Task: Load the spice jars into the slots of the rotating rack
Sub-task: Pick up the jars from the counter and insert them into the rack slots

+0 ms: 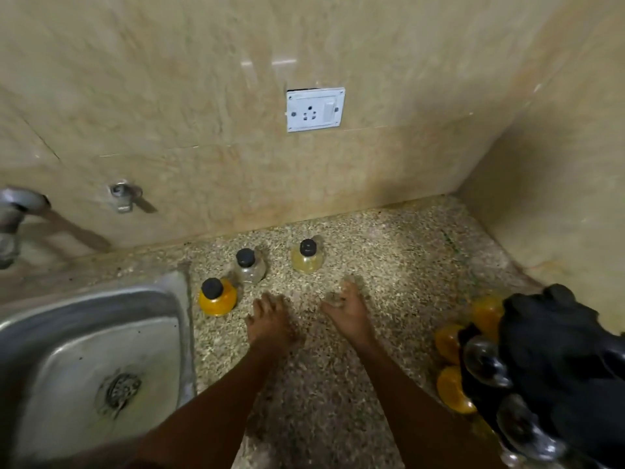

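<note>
Three black-capped spice jars stand on the speckled counter: an orange-filled jar (217, 297) beside the sink, a clear jar (249, 265) behind it, and a pale yellow jar (307, 257) farther right. My left hand (269, 316) hovers just right of the orange jar, fingers spread, holding nothing. A little to the right, below the yellow jar, my right hand (348, 308) is open and empty too. The black rotating rack (558, 367) stands at the right edge, with several orange and clear jars in its slots.
A steel sink (91, 350) fills the lower left, with a tap (13, 218) above it. Tiled walls close the back and right of the counter (389, 265). A white wall socket (315, 109) sits above the jars.
</note>
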`<state>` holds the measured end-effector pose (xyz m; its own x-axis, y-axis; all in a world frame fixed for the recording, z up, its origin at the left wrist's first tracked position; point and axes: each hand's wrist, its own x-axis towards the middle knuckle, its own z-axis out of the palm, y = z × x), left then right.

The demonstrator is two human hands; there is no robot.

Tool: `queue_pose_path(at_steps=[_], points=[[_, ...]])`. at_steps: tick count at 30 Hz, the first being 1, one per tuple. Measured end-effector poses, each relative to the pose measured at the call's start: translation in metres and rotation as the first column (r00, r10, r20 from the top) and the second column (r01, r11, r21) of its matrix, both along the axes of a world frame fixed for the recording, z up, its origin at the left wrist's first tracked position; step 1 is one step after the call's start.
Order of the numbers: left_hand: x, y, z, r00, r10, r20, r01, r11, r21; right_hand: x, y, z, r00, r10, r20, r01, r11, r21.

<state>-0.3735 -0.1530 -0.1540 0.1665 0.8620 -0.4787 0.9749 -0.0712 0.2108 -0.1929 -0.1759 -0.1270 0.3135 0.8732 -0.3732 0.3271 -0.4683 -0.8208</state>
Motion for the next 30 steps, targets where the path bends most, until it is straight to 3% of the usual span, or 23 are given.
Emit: queue_pose_path(at_steps=[2,6,14,25,30], points=[[-0.002,-0.002,-0.005,1.000,0.012,0.005,-0.012,1.000,0.019,-0.011,0.023,0.002,0.999,0.001,-0.033,-0.001,1.000,0.009],[-0.001,0.001,-0.011,0.999,0.022,0.040,-0.023,0.999,0.025,-0.026,0.072,-0.004,0.994,0.012,0.110,-0.014,1.000,0.023],[-0.009,0.005,-0.021,0.998,0.046,0.041,-0.049,0.997,0.055,-0.043,0.116,-0.020,0.982,0.044,0.186,-0.056,0.997,0.060],[-0.016,0.013,-0.015,0.997,0.058,0.053,-0.058,0.998,-0.009,-0.002,-0.036,-0.019,0.982,-0.174,0.070,0.169,0.983,0.073],[0.018,-0.027,-0.004,0.992,-0.053,0.115,0.037,0.990,0.135,0.032,-0.115,-0.009,0.971,-0.234,0.040,0.229,0.968,0.100]])
